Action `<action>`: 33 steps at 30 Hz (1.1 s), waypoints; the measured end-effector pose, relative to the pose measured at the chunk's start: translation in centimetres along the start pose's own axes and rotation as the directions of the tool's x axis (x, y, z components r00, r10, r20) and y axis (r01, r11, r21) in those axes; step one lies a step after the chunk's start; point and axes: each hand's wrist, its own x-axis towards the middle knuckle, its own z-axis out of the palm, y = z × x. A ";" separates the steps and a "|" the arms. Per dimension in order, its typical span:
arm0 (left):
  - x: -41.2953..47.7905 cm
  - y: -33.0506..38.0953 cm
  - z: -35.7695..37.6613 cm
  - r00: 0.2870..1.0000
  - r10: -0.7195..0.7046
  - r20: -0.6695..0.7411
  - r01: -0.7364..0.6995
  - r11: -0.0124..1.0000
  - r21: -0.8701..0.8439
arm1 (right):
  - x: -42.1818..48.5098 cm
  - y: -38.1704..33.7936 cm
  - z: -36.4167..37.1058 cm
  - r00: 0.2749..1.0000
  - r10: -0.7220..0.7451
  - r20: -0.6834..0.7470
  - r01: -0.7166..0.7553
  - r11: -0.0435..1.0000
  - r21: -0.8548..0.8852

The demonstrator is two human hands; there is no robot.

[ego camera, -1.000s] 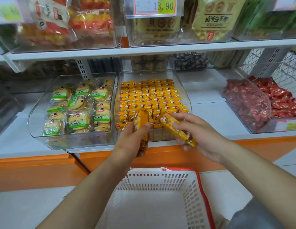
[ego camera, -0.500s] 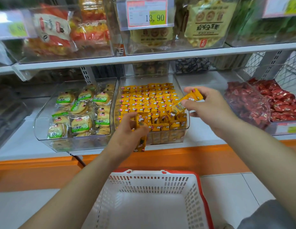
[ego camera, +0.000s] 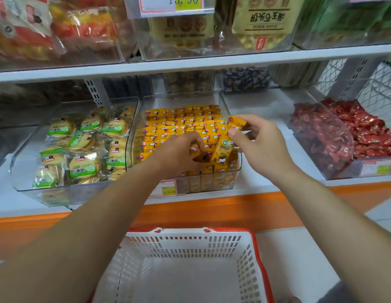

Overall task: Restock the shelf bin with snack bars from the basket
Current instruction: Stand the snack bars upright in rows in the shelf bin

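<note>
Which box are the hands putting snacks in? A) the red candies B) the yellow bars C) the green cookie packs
B: the left hand and the right hand both hold yellow bars over the middle bin, which is full of the same bars.

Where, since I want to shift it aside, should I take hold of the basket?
Probably the red top rim of the basket, on its right side, reaching down from above: it stands upright, mouth open, that rim is exposed, and no raised handle shows.
</note>
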 end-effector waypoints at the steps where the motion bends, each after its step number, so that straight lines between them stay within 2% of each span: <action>1: 0.2 -0.2 0.1 1.000 0.011 0.006 -0.011 1.000 -0.026 | 0.1 0.1 0.1 1.000 -0.014 0.023 0.015 0.999 -0.041; 6: 1.1 -0.8 0.6 0.999 0.032 -0.028 -0.035 0.994 -0.102 | 0.4 0.0 0.2 0.993 -0.107 0.057 0.114 0.982 -0.151; 9: 2.1 -1.4 0.4 0.994 -0.051 -0.098 0.034 0.986 -0.165 | 0.4 0.0 0.4 0.989 -0.118 0.090 0.131 0.980 -0.149; 12: 2.8 -1.6 0.4 0.989 -0.104 -0.107 0.082 0.979 -0.186 | 0.3 0.0 0.6 0.981 -0.129 0.147 0.145 0.984 -0.102; 14: 3.0 -1.6 0.3 0.986 -0.129 -0.101 0.109 0.977 -0.182 | 0.2 0.0 0.8 0.968 -0.165 0.188 0.199 0.964 -0.179; 17: 3.5 -1.8 0.1 0.978 -0.182 -0.097 0.164 0.971 -0.173 | 0.0 -0.1 1.4 0.944 -0.214 0.251 0.284 0.913 -0.293; 19: 3.6 -1.9 -0.1 0.976 -0.198 -0.095 0.180 0.969 -0.169 | -0.2 -0.2 2.1 0.924 -0.182 0.336 0.308 0.876 -0.371; 21: 3.4 -1.8 -0.2 0.975 -0.197 -0.107 0.174 0.967 -0.187 | -0.2 0.1 2.7 0.897 -0.137 0.420 0.355 0.788 -0.503; 23: 3.1 -1.7 -0.1 0.974 -0.190 -0.121 0.161 0.963 -0.217 | 0.1 0.2 3.1 0.891 -0.140 0.432 0.393 0.713 -0.580; 28: 1.9 -1.8 -0.6 0.957 -0.205 -0.206 0.137 0.944 -0.301 | 0.1 0.2 4.6 0.875 -0.154 0.460 0.448 0.619 -0.645; 31: 0.6 -1.9 -1.5 0.950 -0.241 -0.198 0.140 0.897 -0.420 | -0.3 0.4 5.2 0.878 -0.146 0.457 0.450 0.578 -0.681; 33: -0.4 -2.0 -2.1 0.957 -0.287 -0.054 0.197 0.772 -0.605 | -0.2 0.5 5.0 0.880 -0.126 0.457 0.440 0.579 -0.687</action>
